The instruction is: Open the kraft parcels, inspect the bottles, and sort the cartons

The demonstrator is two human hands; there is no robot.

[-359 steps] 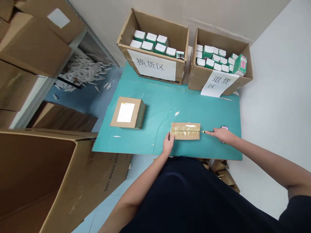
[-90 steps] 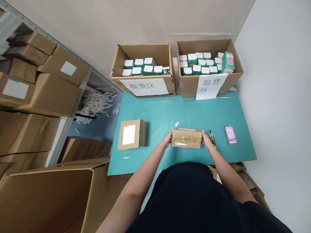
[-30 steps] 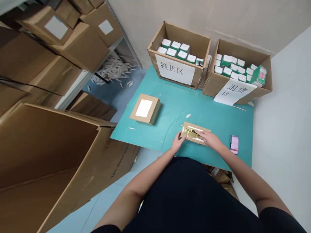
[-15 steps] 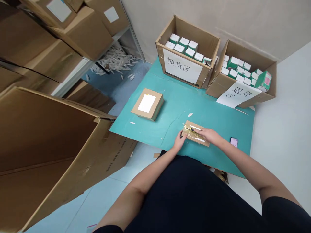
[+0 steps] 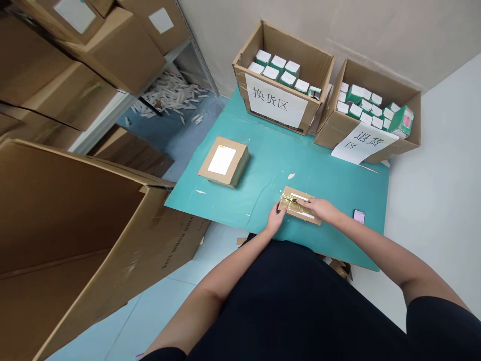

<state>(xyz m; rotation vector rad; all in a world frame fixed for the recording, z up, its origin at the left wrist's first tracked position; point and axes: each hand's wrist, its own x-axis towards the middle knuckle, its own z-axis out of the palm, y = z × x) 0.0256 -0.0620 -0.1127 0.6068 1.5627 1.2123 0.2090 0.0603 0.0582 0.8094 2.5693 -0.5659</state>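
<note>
I log this change: 3 seconds ago the slim yellow-and-black utility cutter point(image 5: 294, 200) lay on the flat green desk point(image 5: 259, 160); my right grip point(image 5: 321, 208) now holds it against the shiny clear tape point(image 5: 294, 206) of the small brown cardboard carton point(image 5: 300, 211). My left grip point(image 5: 276, 220) pinches the carton's left end, near the desk's front edge. I judge slitting under way; whether the tape is parted, I cannot tell.

Parcel point(image 5: 300, 209) on table point(image 5: 319, 173), phone point(image 5: 359, 216) to its right, carton point(image 5: 223, 161) to its left, two boxes point(image 5: 300, 56) behind
</note>
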